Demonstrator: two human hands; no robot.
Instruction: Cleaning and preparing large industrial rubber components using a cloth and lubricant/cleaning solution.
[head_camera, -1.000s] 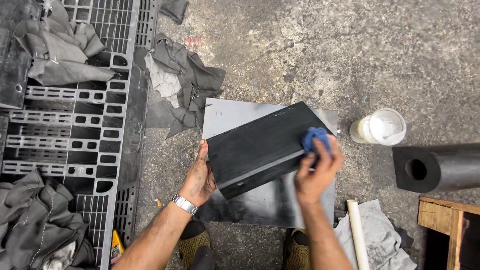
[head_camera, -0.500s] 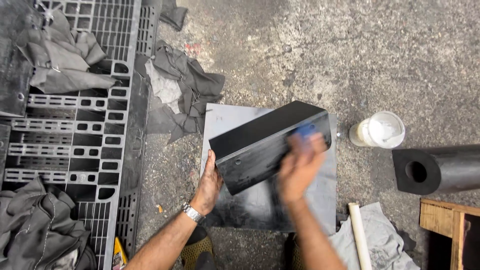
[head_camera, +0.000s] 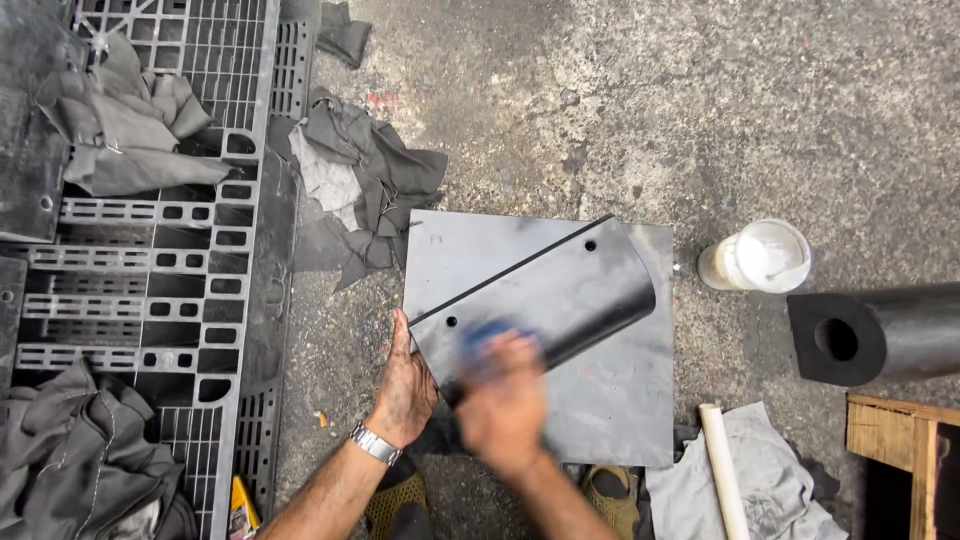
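The left hand (head_camera: 405, 385) presses flat, fingers spread, on the black panel (head_camera: 540, 295); the blurred right hand (head_camera: 503, 400) pinches a blue cloth (head_camera: 487, 333).

left hand (head_camera: 405, 390) lies flat, fingers extended, wrist wearing a watch; right hand (head_camera: 503, 400) is motion-blurred, fingers curled downward, forearm angled inward.

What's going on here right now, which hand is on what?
A person crouches over a black curved panel that lies on a grey flat sheet on the concrete floor. The left hand rests against the panel's near-left edge, bracing it. The right hand, blurred with motion, presses a blue pad onto the panel's surface. A white tub stands to the right, grey rags lie to the upper left.
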